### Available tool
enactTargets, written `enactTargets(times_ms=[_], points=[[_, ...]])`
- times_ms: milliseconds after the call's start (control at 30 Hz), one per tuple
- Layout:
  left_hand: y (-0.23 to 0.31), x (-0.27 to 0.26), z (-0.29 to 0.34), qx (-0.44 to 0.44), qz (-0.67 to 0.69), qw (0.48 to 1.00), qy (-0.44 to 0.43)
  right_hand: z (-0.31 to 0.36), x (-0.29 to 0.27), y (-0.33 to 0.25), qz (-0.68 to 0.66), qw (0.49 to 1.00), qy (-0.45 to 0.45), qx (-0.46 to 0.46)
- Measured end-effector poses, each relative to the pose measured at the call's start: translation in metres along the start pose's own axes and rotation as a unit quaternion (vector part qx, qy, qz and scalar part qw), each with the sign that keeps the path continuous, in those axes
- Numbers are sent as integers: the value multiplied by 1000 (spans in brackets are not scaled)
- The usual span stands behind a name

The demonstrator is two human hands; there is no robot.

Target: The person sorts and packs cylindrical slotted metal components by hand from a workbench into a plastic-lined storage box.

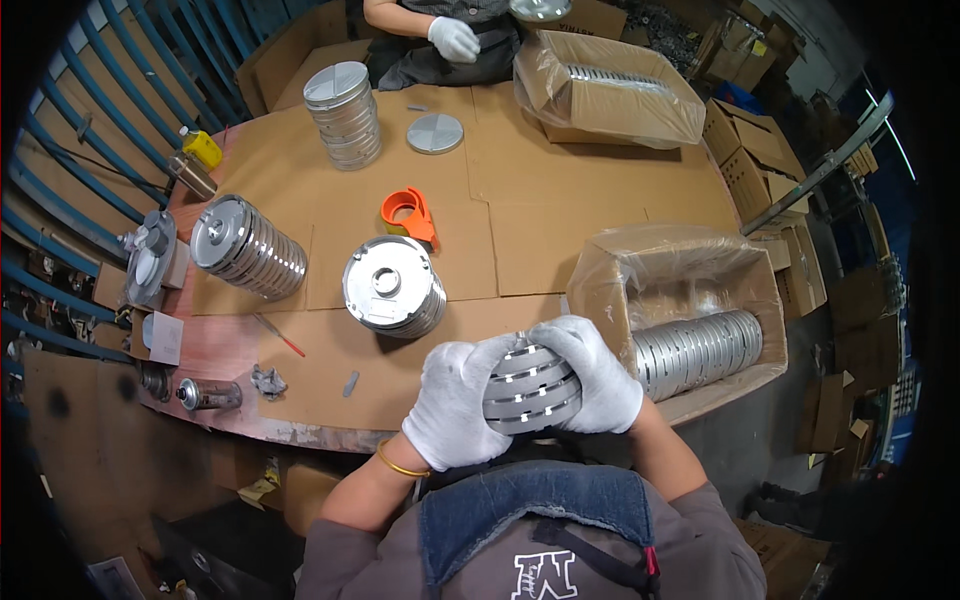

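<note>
Both hands wear white gloves. Close to my body, my left hand (458, 402) and my right hand (598, 378) are wrapped round opposite sides of a short stack of silver metal discs (533, 390), tilted so its ringed edge shows. Just beyond sits a taller stack of silver discs (388, 284), its top disc having a raised hub. To the left leans another disc stack (250, 247). Right of my hands, a plastic-lined cardboard box (775, 300) holds a row of discs (700, 350) lying on edge.
An orange tape dispenser (408, 212) lies mid-table. Farther off are a disc stack (345, 115), a single disc (434, 133) and a second lined box (620, 105). A co-worker's gloved hand (454, 39) shows beyond. A red-handled tool (280, 335) and a spray can (210, 394) lie left.
</note>
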State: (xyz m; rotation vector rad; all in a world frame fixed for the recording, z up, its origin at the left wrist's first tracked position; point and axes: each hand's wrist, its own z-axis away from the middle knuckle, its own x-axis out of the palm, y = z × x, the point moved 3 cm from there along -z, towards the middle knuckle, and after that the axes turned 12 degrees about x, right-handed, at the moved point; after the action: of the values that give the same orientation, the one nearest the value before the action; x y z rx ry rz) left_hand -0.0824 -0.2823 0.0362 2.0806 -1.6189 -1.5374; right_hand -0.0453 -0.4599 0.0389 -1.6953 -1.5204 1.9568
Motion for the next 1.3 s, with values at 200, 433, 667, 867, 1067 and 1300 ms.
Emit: enactTargets(times_ms=[200, 433, 667, 867, 1067, 1300], points=[[2, -12, 6, 29, 11, 998, 50, 21, 17, 30, -152, 987, 20, 54], [-25, 14, 41, -101, 434, 887, 124, 19, 41, 69, -559, 784, -34, 266], [-5, 6, 27, -52, 318, 944, 75, 33, 78, 65, -860, 460, -15, 221], [-3, 1, 23, -123, 190, 972, 63, 17, 75, 53, -842, 494, -37, 215], [-29, -9, 39, -78, 126, 978, 146, -42, 49, 59, -470, 861, -145, 128], [-57, -57, 27, 120, -332, 927, 129, -85, 40, 33, -353, 906, -157, 175]])
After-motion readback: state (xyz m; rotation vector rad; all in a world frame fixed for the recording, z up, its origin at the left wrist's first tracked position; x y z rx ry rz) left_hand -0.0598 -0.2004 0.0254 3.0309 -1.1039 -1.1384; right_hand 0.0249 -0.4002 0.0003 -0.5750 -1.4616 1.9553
